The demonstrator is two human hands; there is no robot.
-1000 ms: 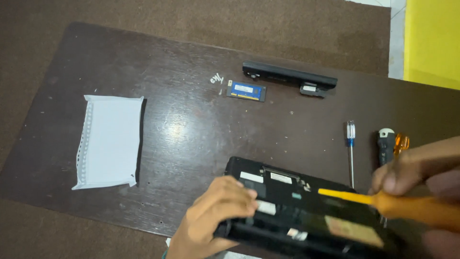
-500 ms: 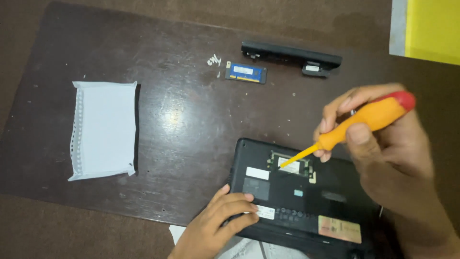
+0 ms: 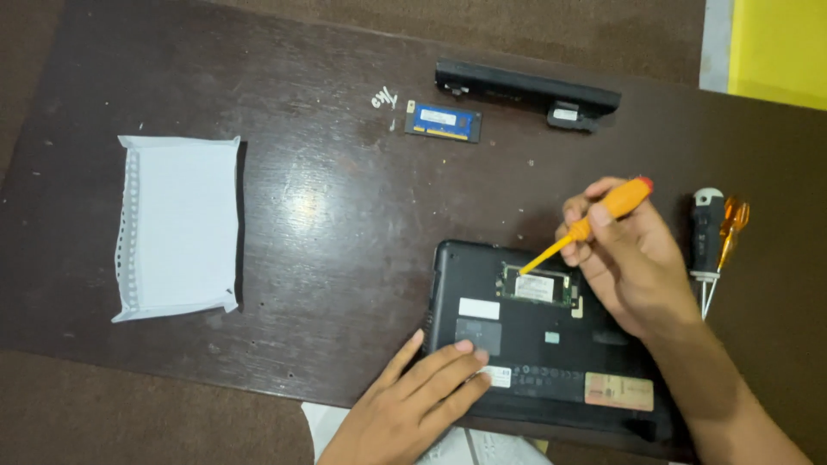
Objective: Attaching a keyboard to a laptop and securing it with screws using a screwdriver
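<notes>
Nearest me, my left hand (image 3: 413, 396) is lying flat, fingers spread and holding nothing, pressing on the front left corner of the upturned laptop (image 3: 551, 344) at the table's (image 3: 327, 198) near edge. It's pinning the case down, same job as a second ago, but the case is now sitting flatter and squarer in view.

Just past that, my right hand (image 3: 624, 258) is pinching the orange screwdriver (image 3: 594, 222) between thumb and fingertips, pencil-style, wrist cocked, forearm coming in from lower right. Change since a second ago: the driver was lying low across the case near me; now it's angled steeply, red cap up and away, tip down-left at the left end of the open memory slot (image 3: 538, 286). I read that as the tip being on target. Whether it's touching the clip or the green board, I can't tell.

Right of that hand, two spare screwdrivers (image 3: 715, 241) are lying side by side, black-and-white handle and amber handle.

Left, well apart, a white perforated paper pad (image 3: 177, 226) is sitting flat.

Far edge: a blue memory stick (image 3: 444, 121), small screws (image 3: 383, 100) just beside it, and the long black battery (image 3: 525, 88) behind.
</notes>
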